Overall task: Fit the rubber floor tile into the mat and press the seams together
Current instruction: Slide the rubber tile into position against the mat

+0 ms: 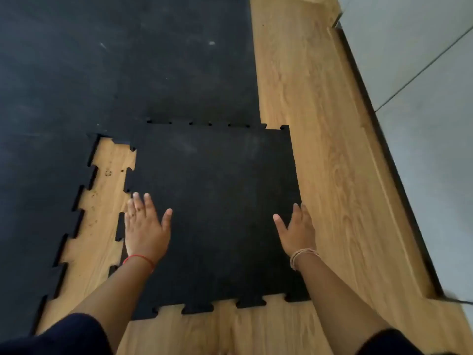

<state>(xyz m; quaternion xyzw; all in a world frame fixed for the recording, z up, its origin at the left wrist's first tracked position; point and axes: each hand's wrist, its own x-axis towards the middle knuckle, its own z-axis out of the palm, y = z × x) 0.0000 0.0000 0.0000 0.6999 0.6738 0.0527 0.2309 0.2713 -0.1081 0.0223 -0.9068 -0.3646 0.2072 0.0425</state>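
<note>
A black square rubber tile with jigsaw-toothed edges lies flat on the wooden floor. Its far edge meets the toothed edge of the big black mat, shifted a little to the right. A wedge of bare wood separates the tile's left teeth from the mat's left section. My left hand rests flat, fingers apart, on the tile's left edge. My right hand lies at the tile's right edge, fingers spread, holding nothing.
Wooden plank floor runs along the right of the mat and under the tile. A dark strip borders grey floor tiles at the far right. Small crumbs of dirt lie on the bare wood in the gap.
</note>
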